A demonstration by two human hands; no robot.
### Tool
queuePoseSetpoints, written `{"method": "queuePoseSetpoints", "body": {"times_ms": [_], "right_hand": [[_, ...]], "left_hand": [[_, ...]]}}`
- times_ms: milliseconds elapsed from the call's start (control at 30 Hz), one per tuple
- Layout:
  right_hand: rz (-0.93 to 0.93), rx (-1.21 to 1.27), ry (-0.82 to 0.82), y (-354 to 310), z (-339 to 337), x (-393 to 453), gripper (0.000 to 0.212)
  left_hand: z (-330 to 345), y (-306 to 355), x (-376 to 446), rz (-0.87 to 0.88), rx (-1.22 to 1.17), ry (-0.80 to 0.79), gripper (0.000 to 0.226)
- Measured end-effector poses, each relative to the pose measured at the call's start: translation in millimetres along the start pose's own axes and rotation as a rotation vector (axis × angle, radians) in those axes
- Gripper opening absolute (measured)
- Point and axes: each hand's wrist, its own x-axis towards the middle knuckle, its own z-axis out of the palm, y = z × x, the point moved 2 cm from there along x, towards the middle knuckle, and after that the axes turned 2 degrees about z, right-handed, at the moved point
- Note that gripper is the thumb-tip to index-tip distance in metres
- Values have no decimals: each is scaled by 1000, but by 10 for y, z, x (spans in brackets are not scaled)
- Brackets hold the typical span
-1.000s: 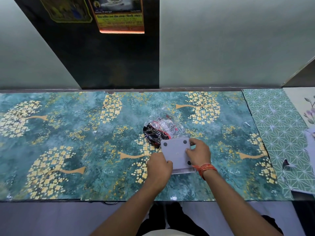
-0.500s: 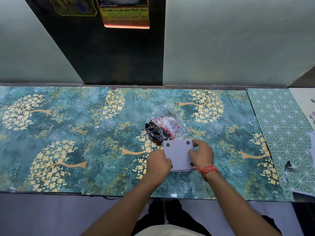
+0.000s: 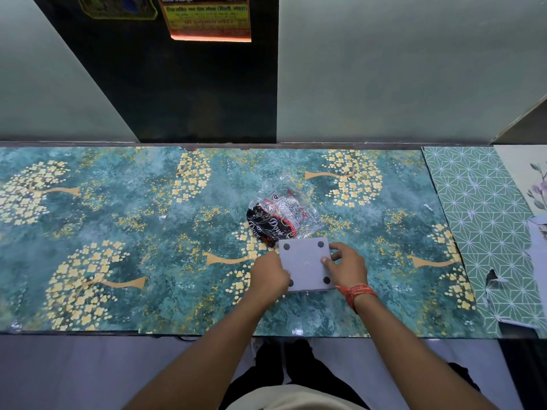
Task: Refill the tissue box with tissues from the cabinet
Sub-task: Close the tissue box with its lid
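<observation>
**Both hands on the upturned box**

Tissue box (image 3: 306, 263) lies bottom-up on the patterned counter (image 3: 118, 226) — four dark feet showing. Left hand (image 3: 268, 276) and right hand (image 3: 346, 266) clasp opposite edges (crumpled plastic wrapper (image 3: 281, 216) touching its far side).

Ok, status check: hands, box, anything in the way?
Left hand and right hand both gripping the grey box, underside up on the counter. Plastic wrapper lies right behind the box. No loose tissues in view.
</observation>
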Motion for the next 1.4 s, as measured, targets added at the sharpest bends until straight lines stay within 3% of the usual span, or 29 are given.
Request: {"method": "queuePoseSetpoints", "body": {"times_ms": [67, 200, 267, 400, 467, 567, 633, 700, 767, 833, 867, 967, 1100, 1200, 1333, 1400], "right_hand": [[50, 10, -70, 2, -27, 45, 34], [164, 153, -381, 41, -72, 55, 63], [209, 232, -437, 61, -83, 45, 70], [170, 205, -470, 50, -81, 59, 67], [81, 244, -390, 36, -106, 6, 68], [-211, 435, -172, -9, -169, -172, 65], [-398, 488, -47, -59, -185, -298, 59], [-428, 553, 36, -139, -190, -353, 48], [-300, 705, 54, -239, -216, -307, 32], [-23, 841, -93, -300, -201, -200, 7], [90, 837, -179, -317, -182, -150, 12], [187, 783, -222, -295, -136, 6, 44], [141, 949, -134, -351, -152, 162, 59], [185, 1062, -213, -386, -147, 270, 81], [122, 795, -454, -447, -335, 371, 66], [129, 742, -445, -483, -434, 483, 57]], "left_hand": [[-63, 65, 62, -81, -90, -94, 12], [-108, 91, 66, -155, -335, -350, 55], [-82, 54, 67, -148, -362, -371, 69], [-111, 87, 95, -191, -404, -410, 51], [-179, 75, 75, -292, -644, -430, 40], [-256, -6, 91, -427, -1239, -345, 59], [-247, -43, 98, -455, -1425, -218, 61], [-176, -46, 109, -391, -1384, -41, 39], [-107, -60, 159, -234, -1314, 199, 24], [-81, -33, 169, -1, -1251, 343, 22], [-66, -11, 173, 92, -1222, 359, 24], [-35, 69, 231, 225, -1127, 342, 31], [-37, 119, 409, 67, -1158, 145, 34], [-107, 175, 516, 17, -1235, 33, 33], [-434, 317, 665, 80, -1092, -7, 14], [-553, 382, 798, 89, -988, -72, 16]]}}
